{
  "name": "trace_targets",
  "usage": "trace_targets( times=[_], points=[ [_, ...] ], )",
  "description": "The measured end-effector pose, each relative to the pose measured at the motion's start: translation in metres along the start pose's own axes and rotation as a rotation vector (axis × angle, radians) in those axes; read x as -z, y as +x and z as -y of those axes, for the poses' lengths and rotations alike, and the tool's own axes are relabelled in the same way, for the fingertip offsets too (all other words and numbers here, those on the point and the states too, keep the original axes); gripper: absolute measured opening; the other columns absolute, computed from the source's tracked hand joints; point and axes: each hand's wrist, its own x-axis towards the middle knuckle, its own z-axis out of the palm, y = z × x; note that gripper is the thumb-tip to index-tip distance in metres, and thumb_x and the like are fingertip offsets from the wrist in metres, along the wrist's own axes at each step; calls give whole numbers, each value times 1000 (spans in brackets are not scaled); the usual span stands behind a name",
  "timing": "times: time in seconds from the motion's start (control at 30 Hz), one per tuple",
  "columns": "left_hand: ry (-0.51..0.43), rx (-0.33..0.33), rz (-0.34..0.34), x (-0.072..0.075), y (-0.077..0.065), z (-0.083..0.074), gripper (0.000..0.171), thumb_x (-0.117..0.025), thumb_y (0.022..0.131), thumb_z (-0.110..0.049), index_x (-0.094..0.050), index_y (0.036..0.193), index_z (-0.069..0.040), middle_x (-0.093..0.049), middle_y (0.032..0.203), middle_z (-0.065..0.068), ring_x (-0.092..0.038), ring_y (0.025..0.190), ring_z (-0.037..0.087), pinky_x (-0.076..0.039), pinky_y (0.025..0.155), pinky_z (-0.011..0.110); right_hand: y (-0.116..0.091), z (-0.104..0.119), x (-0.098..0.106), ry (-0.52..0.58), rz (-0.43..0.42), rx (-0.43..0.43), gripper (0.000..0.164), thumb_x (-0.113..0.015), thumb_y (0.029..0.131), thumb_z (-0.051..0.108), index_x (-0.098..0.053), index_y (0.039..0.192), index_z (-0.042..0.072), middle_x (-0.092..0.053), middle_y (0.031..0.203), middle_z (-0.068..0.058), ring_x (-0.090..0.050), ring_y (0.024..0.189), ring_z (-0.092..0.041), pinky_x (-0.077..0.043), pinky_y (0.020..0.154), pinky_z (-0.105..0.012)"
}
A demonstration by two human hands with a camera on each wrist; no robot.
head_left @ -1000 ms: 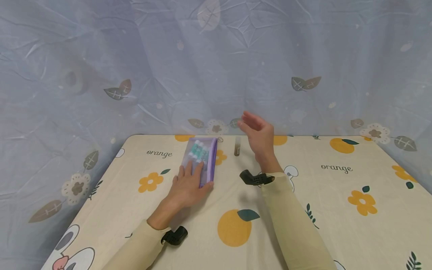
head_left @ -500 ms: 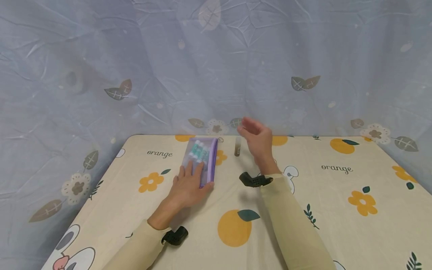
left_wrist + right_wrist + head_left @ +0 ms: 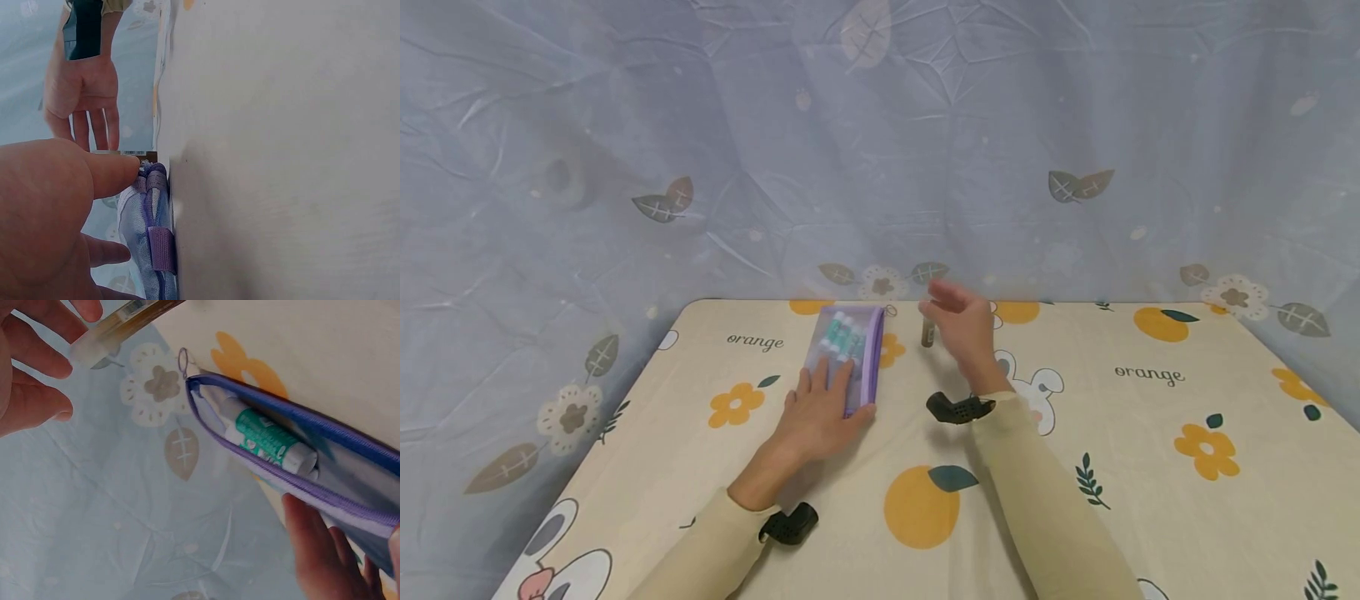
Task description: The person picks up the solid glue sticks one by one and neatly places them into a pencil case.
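Observation:
My left hand (image 3: 820,417) lies on a purple mesh zip pouch (image 3: 871,358), fingers spread over its near half. Its thumb (image 3: 115,172) is by the zip edge. Through the mesh show several green-and-white glue sticks (image 3: 842,335). In the right wrist view the zip gapes, and a glue stick (image 3: 269,440) lies inside. Right of the pouch stands a slim upright tube (image 3: 928,335), clear above and brown below, with a barcode label. My right hand (image 3: 964,329) is at the tube's upper part, fingers and thumb apart; they do not close round it.
A cream cloth (image 3: 1045,517) printed with oranges and flowers covers the table. Behind the table's far edge hangs a grey-blue curtain (image 3: 880,150) with leaf prints. Black wrist cameras (image 3: 790,523) sit on both wrists.
My right hand has come down and slightly left towards the tube, and now covers its top in the head view. The left hand and pouch have stayed in place.

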Motion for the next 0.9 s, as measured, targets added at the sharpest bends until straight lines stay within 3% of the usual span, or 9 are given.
trace_targets(
  times=[0.4,0.9],
  points=[
    [4,-4,-3,-1,0,1,80,-58,104,-47,-27,169,-10,-11,176,31,-10,160,61,-16,125,77,1,-11,-7,-112,-20,-37,35,-78,96,21,-76,131,19,-74,134,-5,-66,126,-24,-53,109,-44],
    [9,-2,-4,-1,0,1,80,-58,104,-47,-28,168,-10,-11,176,30,-10,160,60,-17,125,77,1,-23,-9,-156,-20,-36,39,-75,98,16,-73,137,22,-72,134,-9,-66,126,-27,-51,111,-45]
  ],
)
